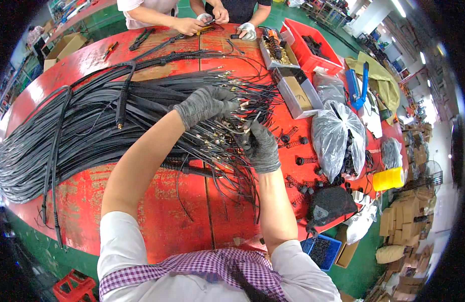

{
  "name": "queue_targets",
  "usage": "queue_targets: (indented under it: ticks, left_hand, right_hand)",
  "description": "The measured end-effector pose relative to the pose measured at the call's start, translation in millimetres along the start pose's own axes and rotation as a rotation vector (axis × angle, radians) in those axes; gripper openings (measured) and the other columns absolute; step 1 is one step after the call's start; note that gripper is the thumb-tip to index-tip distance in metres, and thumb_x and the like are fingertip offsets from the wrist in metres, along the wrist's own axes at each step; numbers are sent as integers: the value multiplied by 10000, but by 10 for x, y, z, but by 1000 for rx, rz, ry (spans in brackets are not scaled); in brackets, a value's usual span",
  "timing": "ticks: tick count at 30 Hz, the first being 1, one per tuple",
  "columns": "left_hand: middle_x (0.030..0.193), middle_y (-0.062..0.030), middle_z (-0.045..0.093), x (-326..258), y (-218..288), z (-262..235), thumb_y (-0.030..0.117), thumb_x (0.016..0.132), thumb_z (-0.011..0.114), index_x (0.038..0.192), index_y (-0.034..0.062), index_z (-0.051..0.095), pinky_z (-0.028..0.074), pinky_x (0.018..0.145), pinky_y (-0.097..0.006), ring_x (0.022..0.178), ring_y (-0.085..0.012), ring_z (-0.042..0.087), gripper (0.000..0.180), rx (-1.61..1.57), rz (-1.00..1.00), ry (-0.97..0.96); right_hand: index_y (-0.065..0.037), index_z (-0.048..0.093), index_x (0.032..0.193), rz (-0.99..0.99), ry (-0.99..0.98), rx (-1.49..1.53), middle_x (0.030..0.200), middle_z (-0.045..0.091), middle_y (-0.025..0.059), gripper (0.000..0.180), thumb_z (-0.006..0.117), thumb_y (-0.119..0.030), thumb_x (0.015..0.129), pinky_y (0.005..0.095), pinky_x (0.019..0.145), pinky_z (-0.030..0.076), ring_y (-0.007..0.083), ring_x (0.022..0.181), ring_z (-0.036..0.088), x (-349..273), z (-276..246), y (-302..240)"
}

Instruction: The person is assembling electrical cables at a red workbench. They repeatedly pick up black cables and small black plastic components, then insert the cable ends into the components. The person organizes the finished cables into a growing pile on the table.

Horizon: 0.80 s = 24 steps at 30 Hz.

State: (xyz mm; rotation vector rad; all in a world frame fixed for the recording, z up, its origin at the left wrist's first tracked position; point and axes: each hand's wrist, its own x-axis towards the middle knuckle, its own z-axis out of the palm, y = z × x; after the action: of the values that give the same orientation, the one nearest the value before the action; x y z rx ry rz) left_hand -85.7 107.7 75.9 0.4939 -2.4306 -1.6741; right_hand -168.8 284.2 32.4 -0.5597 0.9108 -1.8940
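Note:
A thick bundle of long black cables (86, 131) lies across the red table, its many loose ends with small brass fittings fanned out under my hands. My left hand (206, 104), in a grey knit glove, is closed over the cable ends, fingertips pointing right. Just to its right, my right hand (261, 146), gloved alike, pinches a thin cable end (238, 128) with thumb and fingers. What exactly sits under the left fingers is partly hidden by the glove. Black springs with caps (295, 143) lie right of my right hand.
Tied plastic bags of black parts (338, 138) stand on the right, beside a grey bin (295, 93) and a red crate (313, 48). A yellow roll (388, 179) rests near the right edge. Across the table, two people work with their hands; pliers (110, 50) lie at the far left.

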Motion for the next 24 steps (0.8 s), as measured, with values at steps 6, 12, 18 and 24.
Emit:
queue_targets:
  ticks: [6, 12, 18, 24]
  left_hand:
    - [750, 33, 597, -97, -50, 83, 146, 797, 625, 1020, 54, 618, 426, 569, -203, 622, -39, 489, 241, -249, -14, -42]
    - [735, -6, 629, -156, -14, 80, 160, 745, 688, 954, 47, 646, 467, 619, -213, 647, -50, 539, 242, -264, 13, -12]
    - [746, -5, 629, -153, -93, 85, 166, 756, 673, 957, 57, 647, 463, 637, -214, 658, -49, 534, 230, -239, 137, -54]
    - [925, -12, 631, -137, -47, 44, 113, 781, 636, 1055, 64, 607, 451, 772, -229, 837, -62, 534, 280, -156, 17, -109]
  right_hand:
    - [-47, 573, 783, 146, -11, -146, 600, 542, 9, 253, 591, -299, 804, 191, 428, 349, 85, 475, 472, -10, -11, -114]
    - [-50, 585, 726, 158, 52, -100, 587, 536, 15, 251, 591, -289, 803, 200, 423, 334, 83, 460, 442, 46, 65, -171]
    - [-33, 576, 858, 103, 231, -90, 685, 537, 17, 187, 597, -215, 825, 198, 447, 367, 88, 554, 484, 82, 143, -161]
    - [-16, 528, 953, -332, 224, -470, 754, 548, 11, 248, 660, -83, 753, 220, 576, 432, 92, 631, 498, -17, 234, -69]
